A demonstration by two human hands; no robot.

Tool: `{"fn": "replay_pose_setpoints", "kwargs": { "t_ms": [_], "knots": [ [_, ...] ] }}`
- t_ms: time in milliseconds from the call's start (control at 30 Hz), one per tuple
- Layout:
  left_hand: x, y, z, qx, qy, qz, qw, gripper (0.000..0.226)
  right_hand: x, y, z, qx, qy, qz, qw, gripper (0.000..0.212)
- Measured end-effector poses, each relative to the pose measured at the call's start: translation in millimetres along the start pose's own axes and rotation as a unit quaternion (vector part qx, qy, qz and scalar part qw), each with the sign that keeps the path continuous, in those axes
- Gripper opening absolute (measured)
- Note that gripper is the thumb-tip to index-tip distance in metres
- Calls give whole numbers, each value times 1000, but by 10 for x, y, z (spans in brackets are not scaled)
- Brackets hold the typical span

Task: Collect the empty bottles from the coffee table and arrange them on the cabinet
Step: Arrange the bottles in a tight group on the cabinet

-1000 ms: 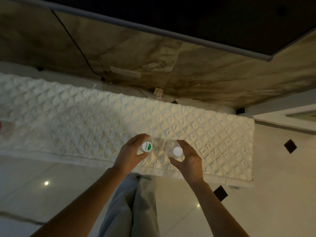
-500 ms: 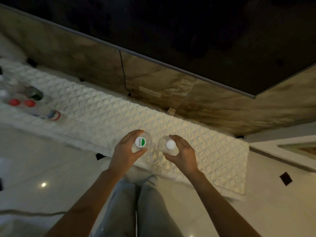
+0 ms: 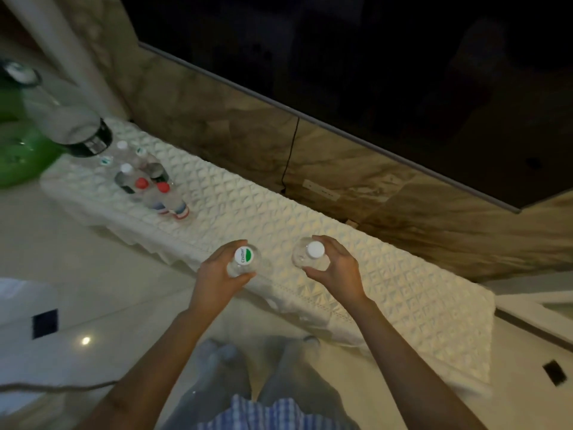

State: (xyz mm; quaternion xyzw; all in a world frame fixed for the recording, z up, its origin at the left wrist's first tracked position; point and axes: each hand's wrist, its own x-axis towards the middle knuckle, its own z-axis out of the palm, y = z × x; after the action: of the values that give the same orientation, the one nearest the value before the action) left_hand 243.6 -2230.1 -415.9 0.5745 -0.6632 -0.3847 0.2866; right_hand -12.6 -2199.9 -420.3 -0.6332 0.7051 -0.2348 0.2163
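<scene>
My left hand point(image 3: 217, 274) grips a clear bottle with a green-and-white cap point(image 3: 244, 255), held upright over the front edge of the cabinet point(image 3: 279, 218), which is covered with a white quilted cloth. My right hand point(image 3: 338, 268) grips a second clear bottle with a plain white cap point(image 3: 315, 249), upright above the cloth. Whether either bottle touches the cloth cannot be told. Several empty bottles point(image 3: 148, 181) with red, white and dark caps stand grouped on the cabinet's left end.
A large clear bottle with a dark label band point(image 3: 68, 116) and a green bottle point(image 3: 18, 144) loom at the left edge. A dark screen point(image 3: 372, 72) hangs above the marble wall, with a black cable point(image 3: 290, 156) running down. Glossy tiled floor lies below.
The view has swung left, bringing the cabinet's left end and its bottle group into sight. My two hands have moved apart, each still holding its bottle.
</scene>
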Motion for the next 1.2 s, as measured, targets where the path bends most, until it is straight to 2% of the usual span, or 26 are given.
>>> {"fn": "replay_pose_setpoints", "kwargs": {
  "t_ms": [233,467,667,900,1200],
  "knots": [
    [263,-406,-862,13,-7,35,999,60,219,-895,412,28,56,20,998,61],
    [646,-710,-1311,49,-17,55,997,63,527,-1416,601,41,77,11,996,60],
    [1012,-767,-1422,42,-9,69,997,61,934,-1588,747,41,68,15,997,60],
    [1725,-703,-1501,30,-54,77,995,65,1589,-1631,922,62,81,28,994,62],
    [2581,-808,-1706,40,-93,84,991,63,2352,-1688,1029,74,61,54,994,59]
  ]
}}
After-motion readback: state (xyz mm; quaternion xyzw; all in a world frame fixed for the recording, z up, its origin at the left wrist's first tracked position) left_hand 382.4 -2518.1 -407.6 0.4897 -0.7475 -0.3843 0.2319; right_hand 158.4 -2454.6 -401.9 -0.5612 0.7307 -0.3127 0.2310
